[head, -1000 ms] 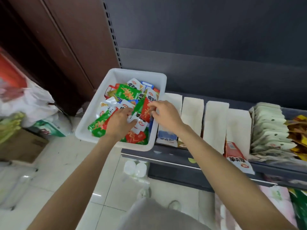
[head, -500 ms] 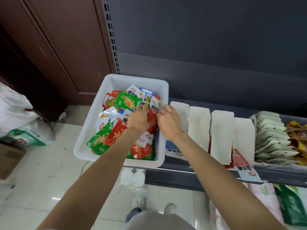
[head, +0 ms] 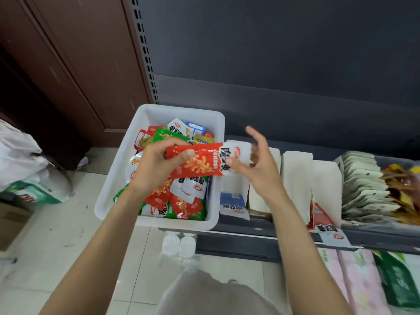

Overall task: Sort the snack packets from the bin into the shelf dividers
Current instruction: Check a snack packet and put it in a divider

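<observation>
Looking down from the head camera, the left hand (head: 156,164) held a red and white snack packet (head: 204,161) above the white bin (head: 106,198), its thumb and curled fingers clamped round the packet's red end. The packet lay roughly level, stretching from that hand toward the right, its white end reaching past the bin's right rim. The right hand (head: 256,164) met that white end: its thumb rested against the packet's lower white corner, while the other fingers stood spread and fairly straight behind the packet, not closed round it. Whether the thumb truly pinched the packet could not be told.

Below the hands, the bin held a loose heap of packets (head: 181,198) in red, green, white and blue. The bin sat at the left end of the dark shelf (head: 261,237), partly overhanging the tiled floor (head: 56,242). To the right of the bin stood white dividers (head: 295,176) in a row; a blue and white packet (head: 234,204) lay in the first slot beside the bin, and a red and white packet (head: 327,228) poked out of a slot farther right. Beyond them stood a row of pale pouches (head: 363,185).
</observation>
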A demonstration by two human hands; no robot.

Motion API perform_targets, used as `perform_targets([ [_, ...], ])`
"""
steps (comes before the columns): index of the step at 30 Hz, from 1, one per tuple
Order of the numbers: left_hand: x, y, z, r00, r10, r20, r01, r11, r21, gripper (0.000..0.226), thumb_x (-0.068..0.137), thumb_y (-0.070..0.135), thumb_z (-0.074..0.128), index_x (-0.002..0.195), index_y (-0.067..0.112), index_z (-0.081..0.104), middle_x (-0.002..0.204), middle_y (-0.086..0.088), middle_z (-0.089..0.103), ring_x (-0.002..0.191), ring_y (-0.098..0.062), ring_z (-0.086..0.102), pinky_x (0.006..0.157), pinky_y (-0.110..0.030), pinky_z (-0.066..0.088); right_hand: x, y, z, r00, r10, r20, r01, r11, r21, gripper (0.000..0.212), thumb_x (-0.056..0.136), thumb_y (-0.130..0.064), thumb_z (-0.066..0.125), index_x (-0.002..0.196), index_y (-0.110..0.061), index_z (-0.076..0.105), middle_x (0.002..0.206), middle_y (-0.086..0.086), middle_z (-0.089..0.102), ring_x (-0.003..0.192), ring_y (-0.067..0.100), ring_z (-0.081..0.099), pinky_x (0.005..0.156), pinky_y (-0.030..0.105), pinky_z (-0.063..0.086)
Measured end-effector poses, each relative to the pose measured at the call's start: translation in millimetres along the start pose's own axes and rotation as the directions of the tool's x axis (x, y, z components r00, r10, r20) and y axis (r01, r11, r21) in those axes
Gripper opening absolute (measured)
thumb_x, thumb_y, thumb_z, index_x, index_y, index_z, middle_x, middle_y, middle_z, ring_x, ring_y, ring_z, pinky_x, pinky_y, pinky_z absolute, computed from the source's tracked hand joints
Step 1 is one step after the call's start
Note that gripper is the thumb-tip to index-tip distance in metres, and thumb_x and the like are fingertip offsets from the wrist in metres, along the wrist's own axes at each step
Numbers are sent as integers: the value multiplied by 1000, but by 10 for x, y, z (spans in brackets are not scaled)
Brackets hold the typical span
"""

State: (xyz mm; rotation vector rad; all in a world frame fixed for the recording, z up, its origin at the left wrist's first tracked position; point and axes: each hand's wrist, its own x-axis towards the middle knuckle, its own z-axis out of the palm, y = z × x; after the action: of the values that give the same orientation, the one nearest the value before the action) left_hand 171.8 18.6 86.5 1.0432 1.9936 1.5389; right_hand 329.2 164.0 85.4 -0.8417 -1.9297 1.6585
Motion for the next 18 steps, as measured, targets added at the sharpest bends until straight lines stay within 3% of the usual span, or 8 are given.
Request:
perform_targets([
  [3, -4, 195, 322, 990, 34, 140, -31, 999, -24, 10, 78, 30, 65, 88, 28, 64, 86, 20, 69, 87, 1, 65, 69, -15, 53, -275, 38, -402, 996, 79, 34, -81, 995, 61, 22, 82, -20, 69, 102, -28, 63, 97, -11, 72, 93, 9, 68, 68, 19, 54],
  [6, 16, 241, 887, 983, 141, 119, -158, 976, 149, 16, 84, 31, 67, 99, 27, 62, 97, 22, 61, 92, 6, 58, 77, -12, 51, -629, 205, -839, 974, 35, -222, -20, 998, 67, 13, 83, -17, 68, 91, -27, 68, 87, -14, 74, 84, 7, 69, 69, 22, 53],
  [8, -31, 289, 1325, 963, 253, 92, -267, 938, 219, 26, 87, 30, 66, 112, 24, 59, 106, 16, 59, 99, 0, 54, 85, -16, 46, -930, 353, -1186, 886, 60, -459, -10, 994, 111, 10, 84, -19, 68, 92, -26, 69, 87, -9, 74, 83, 12, 69, 69, 29, 55],
  [11, -192, 376, 1941, 927, 276, 253, -335, 912, 236, 31, 87, 32, 64, 116, 24, 57, 113, 11, 62, 105, -8, 54, 90, -25, 44, -1362, 549, -1701, 738, 122, -664, 8, 982, 190, 11, 87, -18, 66, 96, -22, 69, 84, -6, 73, 77, 13, 69, 58, 25, 55],
  [13, -310, 389, 2302, 875, 265, 405, -407, 855, 321, 35, 85, 38, 64, 118, 28, 56, 113, 12, 62, 107, -10, 52, 90, -27, 42, -1555, 655, -1975, 712, 107, -694, -22, 991, 131, 13, 90, -16, 62, 99, -24, 66, 85, -6, 72, 74, 8, 68, 54, 20, 54],
  [15, -399, 358, 2608, 811, 235, 536, -507, 739, 444, 46, 81, 50, 63, 121, 28, 53, 118, 9, 60, 111, -14, 49, 91, -30, 36, -1657, 779, -2158, 738, 64, -672, -82, 997, 5, 16, 93, -13, 58, 106, -19, 64, 92, 0, 70, 77, 8, 68, 58, 19, 54],
  [18, -517, 237, 2926, 758, 116, 642, -582, 564, 585, 68, 75, 62, 62, 128, 25, 42, 129, 3, 50, 118, -19, 42, 97, -32, 29, -1642, 1010, -2278, 765, -104, -636, -172, 918, -357, 21, 95, -14, 55, 114, -8, 62, 92, 6, 69, 80, 19, 67, 62, 28, 54],
])
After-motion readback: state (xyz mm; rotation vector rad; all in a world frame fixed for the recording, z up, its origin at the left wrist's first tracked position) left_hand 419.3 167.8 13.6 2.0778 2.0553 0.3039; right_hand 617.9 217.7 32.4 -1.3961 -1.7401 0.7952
